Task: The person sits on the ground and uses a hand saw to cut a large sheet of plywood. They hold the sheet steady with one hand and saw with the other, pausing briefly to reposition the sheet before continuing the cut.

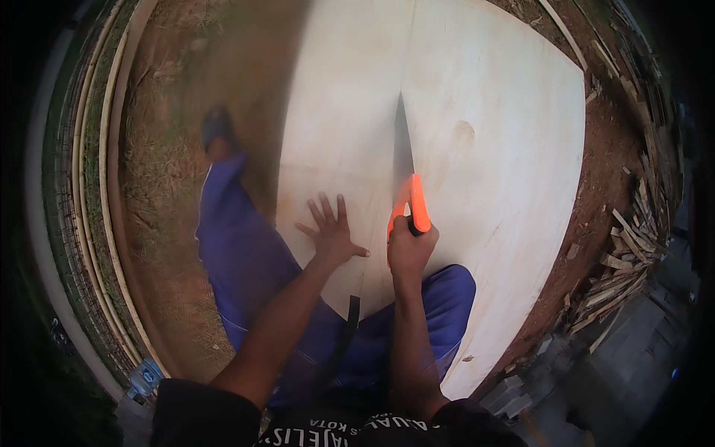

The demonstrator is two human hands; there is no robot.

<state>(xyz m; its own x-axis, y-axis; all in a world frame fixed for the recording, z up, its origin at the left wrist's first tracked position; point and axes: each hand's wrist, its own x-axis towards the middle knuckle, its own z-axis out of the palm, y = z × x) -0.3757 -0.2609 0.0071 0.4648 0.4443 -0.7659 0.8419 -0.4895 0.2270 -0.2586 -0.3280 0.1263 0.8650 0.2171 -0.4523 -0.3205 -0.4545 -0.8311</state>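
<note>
A large pale plywood sheet [506, 127] lies beneath me, with a faint straight line running lengthwise along it. My right hand [410, 246] is closed on the orange handle of a handsaw [417, 197]; the dark blade points away from me along that line. My left hand [328, 231] rests on the sheet left of the saw, fingers spread wide. My legs in blue trousers [242, 246] are bent around my arms, the left one reaching off the sheet toward a blurred dark shoe [217, 127]. A black strip [354, 313] shows between my arms.
Dry grass and reddish soil [164, 141] border the sheet on the left, with long pale poles [115, 89] farther out. A heap of wood scraps [618, 268] lies at the right near grey paving [625, 372]. A plastic water bottle [145, 378] is at the lower left.
</note>
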